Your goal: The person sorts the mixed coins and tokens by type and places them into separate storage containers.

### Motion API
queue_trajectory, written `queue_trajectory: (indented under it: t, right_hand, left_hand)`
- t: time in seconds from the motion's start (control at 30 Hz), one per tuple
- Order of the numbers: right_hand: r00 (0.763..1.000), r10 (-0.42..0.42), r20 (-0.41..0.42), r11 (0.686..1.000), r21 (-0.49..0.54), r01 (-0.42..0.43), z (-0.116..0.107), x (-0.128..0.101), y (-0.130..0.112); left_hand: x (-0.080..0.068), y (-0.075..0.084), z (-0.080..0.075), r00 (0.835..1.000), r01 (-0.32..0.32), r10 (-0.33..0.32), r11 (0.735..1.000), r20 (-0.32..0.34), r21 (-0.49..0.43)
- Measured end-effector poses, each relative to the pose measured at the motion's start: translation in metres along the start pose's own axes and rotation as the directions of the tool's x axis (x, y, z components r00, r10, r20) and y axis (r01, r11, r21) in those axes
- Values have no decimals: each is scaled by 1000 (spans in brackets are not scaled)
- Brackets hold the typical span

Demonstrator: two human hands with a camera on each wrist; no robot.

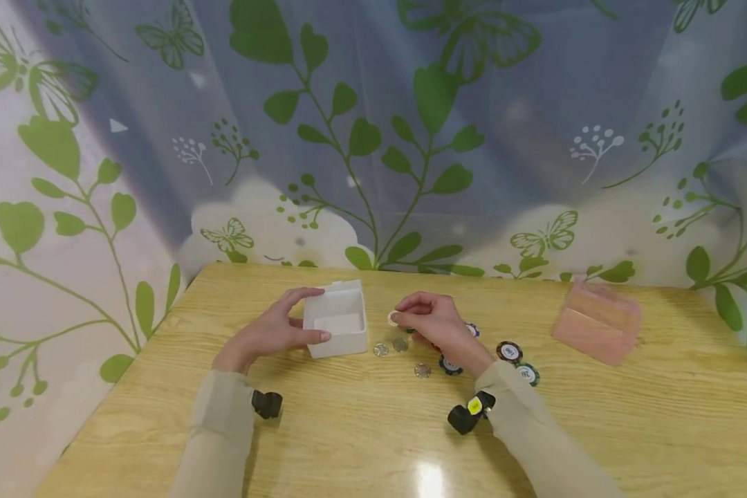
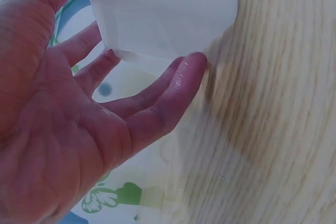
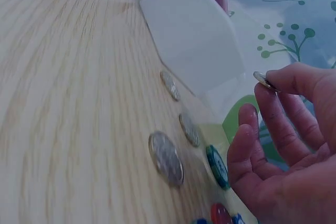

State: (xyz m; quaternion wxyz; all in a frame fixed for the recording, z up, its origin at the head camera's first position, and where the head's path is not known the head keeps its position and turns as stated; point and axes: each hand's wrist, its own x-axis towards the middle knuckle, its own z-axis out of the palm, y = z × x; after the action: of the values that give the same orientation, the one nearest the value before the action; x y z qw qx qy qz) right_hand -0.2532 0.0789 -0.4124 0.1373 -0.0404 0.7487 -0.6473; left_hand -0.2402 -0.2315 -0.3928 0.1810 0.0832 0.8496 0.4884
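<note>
A white open-topped box (image 1: 347, 344) rests on the table, its lid raised at the back. My left hand (image 1: 268, 337) grips it from the left, thumb at the near side and fingers toward the back. Just right of the box, my right hand (image 1: 440, 324) pinches a coin (image 3: 264, 81) between thumb and index finger, above the table. Three silvery coins lie nearby: one coin (image 1: 381, 350) close to the box, another coin (image 1: 400, 344) beside it, and a third coin (image 1: 422, 371) nearer me. Poker chips (image 1: 451, 364) lie partly hidden under my right hand.
Right of my right wrist lie a black chip (image 1: 509, 351) and a green chip (image 1: 528, 374). Farther right stands a translucent pink box (image 1: 588, 335). A curtain (image 1: 373, 138) with leaves and butterflies hangs behind the wooden table (image 1: 348, 429).
</note>
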Motion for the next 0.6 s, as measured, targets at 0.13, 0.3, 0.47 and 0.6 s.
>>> queue_trajectory:
  t: [0.13,0.3,0.47,0.6]
  right_hand:
    - [1000,-3,4,1000,24,3,6,0,-1]
    - [1000,4,-3,998,58,-4,12,1,-3]
    - [1000,17,-21,996,88,-15,19,3,-5]
    - [999,17,-31,993,118,-14,24,4,-7]
  left_hand:
    - [1,0,-1,1000,-16,15,999,15,38]
    - [2,2,-3,998,-47,45,996,36,74]
    - [3,1,-3,998,-45,41,994,40,96]
    - [3,2,-2,999,-37,33,994,40,102]
